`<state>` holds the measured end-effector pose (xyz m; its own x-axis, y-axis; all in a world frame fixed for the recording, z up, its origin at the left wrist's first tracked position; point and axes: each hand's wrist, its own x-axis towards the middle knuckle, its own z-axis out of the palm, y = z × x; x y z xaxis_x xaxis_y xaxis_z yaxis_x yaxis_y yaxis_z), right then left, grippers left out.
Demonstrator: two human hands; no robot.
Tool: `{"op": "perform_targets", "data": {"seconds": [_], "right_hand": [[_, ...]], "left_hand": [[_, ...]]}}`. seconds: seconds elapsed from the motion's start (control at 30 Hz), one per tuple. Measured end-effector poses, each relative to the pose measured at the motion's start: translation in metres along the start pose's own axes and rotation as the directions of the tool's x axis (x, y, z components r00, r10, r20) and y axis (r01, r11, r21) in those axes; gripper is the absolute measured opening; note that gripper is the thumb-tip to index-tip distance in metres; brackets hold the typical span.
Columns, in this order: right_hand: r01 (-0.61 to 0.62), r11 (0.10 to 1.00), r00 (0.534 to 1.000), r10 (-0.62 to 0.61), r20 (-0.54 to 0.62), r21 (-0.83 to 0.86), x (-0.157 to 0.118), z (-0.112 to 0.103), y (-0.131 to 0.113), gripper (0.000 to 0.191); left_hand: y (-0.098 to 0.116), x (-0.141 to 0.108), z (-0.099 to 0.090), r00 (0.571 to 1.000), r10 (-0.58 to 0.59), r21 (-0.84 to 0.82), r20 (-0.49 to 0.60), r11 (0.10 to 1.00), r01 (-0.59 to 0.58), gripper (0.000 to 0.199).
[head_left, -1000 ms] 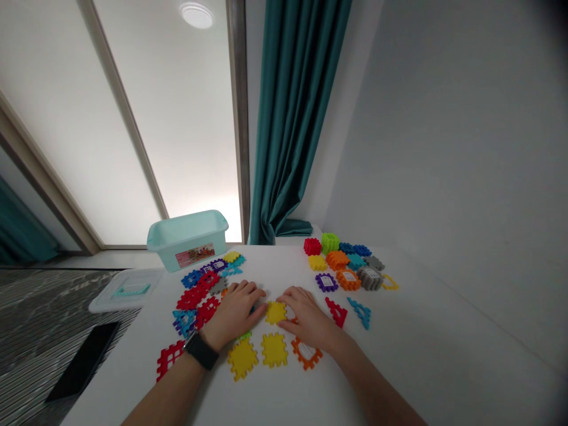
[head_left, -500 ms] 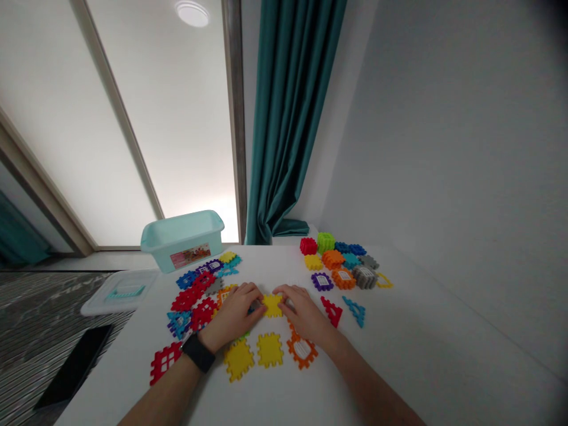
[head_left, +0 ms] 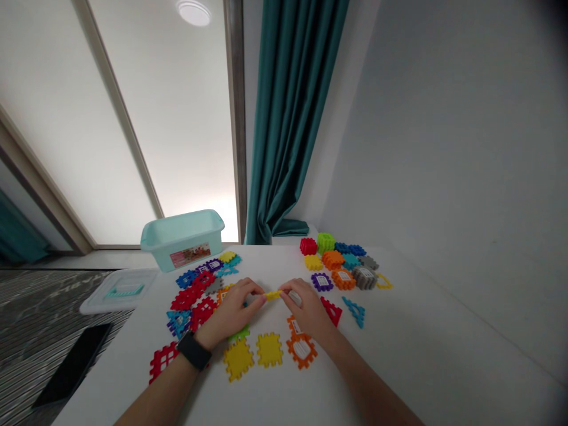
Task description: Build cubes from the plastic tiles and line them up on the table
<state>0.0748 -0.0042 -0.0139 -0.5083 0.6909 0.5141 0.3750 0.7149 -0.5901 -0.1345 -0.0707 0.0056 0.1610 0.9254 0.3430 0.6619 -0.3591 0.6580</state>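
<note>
Between my two hands is a yellow interlocking building tile (head_left: 273, 294), seen nearly edge-on. My left hand (head_left: 237, 307), below which a dark watch circles the wrist, pinches its left end. On its right end the thumb and fingers of my right hand (head_left: 303, 305) are closed. Two flat yellow tiles (head_left: 269, 349) lie on the table in front of me, with a green piece (head_left: 241, 334) partly under my left hand. Orange frame tiles (head_left: 302, 350) rest below my right hand. A red triangle piece (head_left: 332, 312) is just right of that hand.
Red, blue and purple tiles (head_left: 186, 299) are spread at the left of the white table (head_left: 284, 399). Sorted stacks, including a grey one (head_left: 364, 277), stand back right, near a blue triangle (head_left: 354, 312). A mint bin (head_left: 184, 236) and clear lid (head_left: 118, 291) sit back left.
Both hands have turned the yellow tile from showing its flat face to nearly edge-on. More of the green piece and the orange tiles shows now.
</note>
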Motion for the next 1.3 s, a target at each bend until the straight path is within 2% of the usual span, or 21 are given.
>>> {"op": "perform_targets", "data": {"seconds": [0.23, 0.37, 0.47, 0.57, 0.67, 0.77, 1.0, 1.3], "right_hand": [[0.114, 0.993, 0.993, -0.115, -0.037, -0.021, -0.003, 0.0, -0.002, 0.013], [0.129, 0.992, 0.991, -0.129, -0.019, -0.008, -0.003, 0.0, -0.004, 0.014], [0.102, 0.995, 0.995, -0.102, 0.014, 0.006, -0.004, -0.001, -0.006, 0.021], [0.069, 0.997, 0.996, -0.069, 0.05, 0.02, -0.004, 0.0, -0.008, 0.04], [0.059, 0.998, 0.996, -0.061, 0.064, 0.026, -0.005, 0.001, -0.008, 0.053], [0.071, 0.997, 0.995, -0.073, 0.065, 0.025, -0.006, 0.001, -0.007, 0.054], [0.055, 0.998, 0.995, -0.058, 0.083, 0.04, -0.006, 0.0, -0.008, 0.058], [0.045, 0.997, 0.995, -0.051, 0.091, 0.064, -0.006, 0.0, -0.01, 0.056]], "left_hand": [[0.001, -0.001, -0.003, 0.999, -0.007, 0.003, 0.048, 1.0, 0.007, 0.025], [-0.004, -0.001, -0.003, 0.999, 0.001, 0.027, 0.046, 1.0, -0.002, 0.022], [-0.012, -0.001, -0.001, 0.999, 0.036, 0.139, -0.03, 0.99, -0.031, 0.03], [-0.017, -0.002, 0.0, 0.991, 0.099, 0.304, -0.095, 0.95, -0.066, 0.037], [-0.017, -0.003, 0.0, 0.981, 0.157, 0.395, -0.11, 0.913, -0.101, 0.039], [-0.014, -0.004, -0.002, 0.971, 0.213, 0.438, -0.111, 0.887, -0.144, 0.038], [-0.009, -0.005, -0.007, 0.959, 0.266, 0.472, -0.094, 0.86, -0.192, 0.036], [-0.009, -0.004, -0.002, 0.977, 0.202, 0.428, -0.075, 0.891, -0.151, 0.041]]}}
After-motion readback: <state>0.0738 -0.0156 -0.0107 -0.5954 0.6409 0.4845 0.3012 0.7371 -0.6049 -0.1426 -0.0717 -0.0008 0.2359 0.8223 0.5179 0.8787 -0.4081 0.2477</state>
